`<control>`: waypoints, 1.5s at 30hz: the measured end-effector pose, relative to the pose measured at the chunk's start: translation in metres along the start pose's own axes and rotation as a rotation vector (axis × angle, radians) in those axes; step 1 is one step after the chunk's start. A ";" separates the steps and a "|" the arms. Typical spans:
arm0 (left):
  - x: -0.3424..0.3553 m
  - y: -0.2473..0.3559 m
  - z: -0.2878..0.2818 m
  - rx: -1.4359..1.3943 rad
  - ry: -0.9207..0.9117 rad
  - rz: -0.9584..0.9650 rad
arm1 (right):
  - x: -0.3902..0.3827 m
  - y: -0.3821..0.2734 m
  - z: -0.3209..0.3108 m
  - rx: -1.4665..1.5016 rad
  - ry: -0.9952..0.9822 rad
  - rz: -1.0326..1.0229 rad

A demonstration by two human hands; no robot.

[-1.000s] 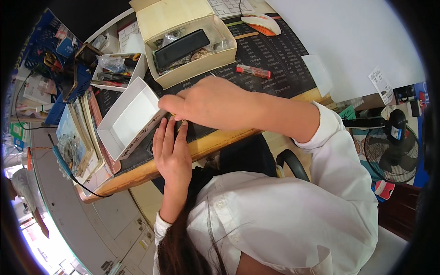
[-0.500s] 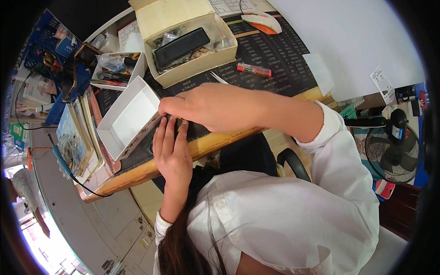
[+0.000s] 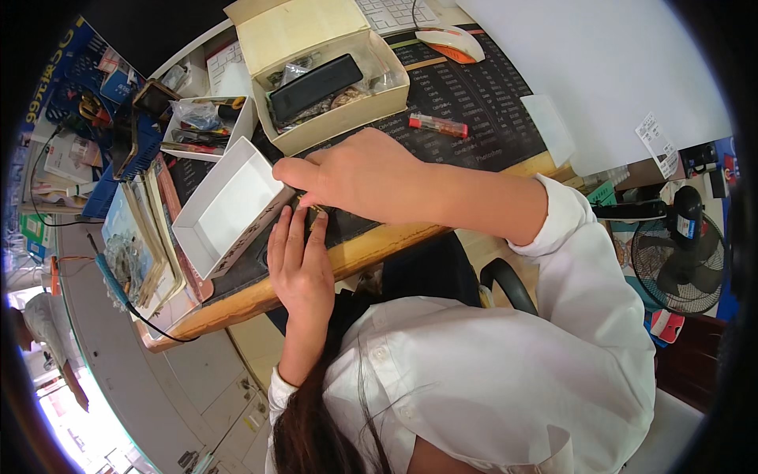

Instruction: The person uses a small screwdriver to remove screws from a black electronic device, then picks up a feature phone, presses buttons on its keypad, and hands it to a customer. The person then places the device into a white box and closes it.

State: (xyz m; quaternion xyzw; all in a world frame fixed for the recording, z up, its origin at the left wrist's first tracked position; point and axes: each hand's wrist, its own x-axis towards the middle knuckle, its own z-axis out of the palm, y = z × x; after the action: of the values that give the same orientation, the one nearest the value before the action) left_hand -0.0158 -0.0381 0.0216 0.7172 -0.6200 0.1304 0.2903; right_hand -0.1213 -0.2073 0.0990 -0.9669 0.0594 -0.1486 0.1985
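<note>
My left hand lies with fingers extended on the dark printed mat, beside an open white box. My right hand is closed just above those fingertips, its thumb and bent fingers at the box's right corner. A small yellowish item peeps out between the two hands; what it is, and how much my right fingers hold, is hidden. Above my right hand a small clear and red tube lies on the mat.
Behind are a cream box holding a black slim item, a small box of tools, and a mouse. Papers, a cable and blue baskets stand left. A white board and a fan are at right.
The back of my right hand has risen slightly and now covers the scissor tips seen half a second ago. My left hand stays in much the same place.
</note>
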 end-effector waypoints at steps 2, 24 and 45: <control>0.000 -0.001 0.000 0.004 0.006 0.003 | 0.005 0.005 0.002 0.088 0.126 -0.144; -0.004 0.008 -0.026 -0.035 -0.213 -0.066 | -0.023 0.008 0.003 0.300 -0.016 0.119; -0.006 0.026 -0.019 -0.061 -0.202 -0.051 | -0.039 0.000 0.007 0.153 0.179 0.119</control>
State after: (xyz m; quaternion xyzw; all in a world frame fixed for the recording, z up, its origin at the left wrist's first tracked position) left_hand -0.0382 -0.0242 0.0402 0.7332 -0.6311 0.0312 0.2513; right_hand -0.1562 -0.1985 0.0829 -0.9266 0.1228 -0.2264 0.2739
